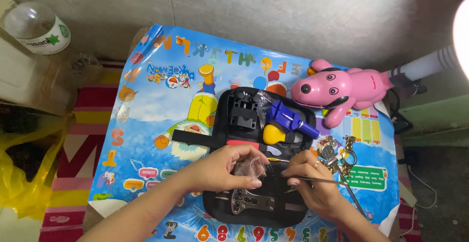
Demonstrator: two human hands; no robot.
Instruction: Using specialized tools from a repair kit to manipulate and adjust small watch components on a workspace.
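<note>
Both hands work over the open tool case (222,208): your left hand (225,168) pinches a clear plastic bag (250,166) steady, your right hand (307,176) grips tweezers (312,179) at it.

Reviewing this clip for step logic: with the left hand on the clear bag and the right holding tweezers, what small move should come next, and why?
Probably bring the tweezers tips into the small clear plastic bag. The left hand pinches the bag over the open black tool case, and the right hand aims the tweezers toward it, tips close beside the bag.
</note>
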